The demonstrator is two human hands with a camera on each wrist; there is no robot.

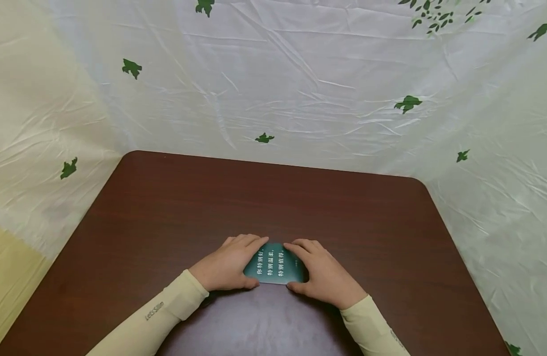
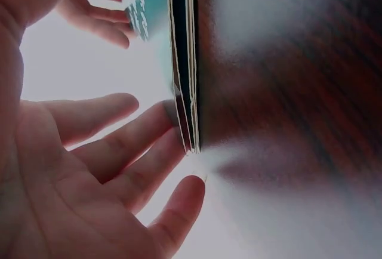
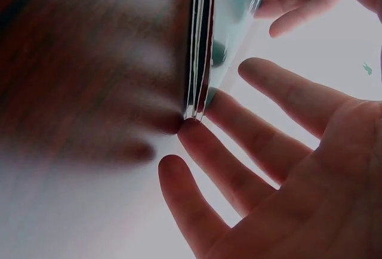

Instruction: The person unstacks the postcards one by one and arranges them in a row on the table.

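Observation:
A teal rectangular card (image 1: 273, 264) with white printed characters sits low over the brown table in the head view. Several thin layers with a dark gap between them show along its edge (image 2: 185, 68); whether it is folded or a stack, I cannot tell. My left hand (image 1: 233, 262) holds its left end, thumb by the near edge and index finger by the far edge. The right hand (image 1: 324, 272) holds the other end in a mirrored way. In the right wrist view, fingertips (image 3: 194, 129) touch the layered edge at a corner while other fingers spread apart.
The dark brown table (image 1: 273, 198) has rounded far corners and a glossy reflection near the person. Wrinkled pale sheeting (image 1: 273, 89) with green leaf shapes surrounds it at the back and sides. Pale yellow sleeves (image 1: 153, 316) cover both forearms.

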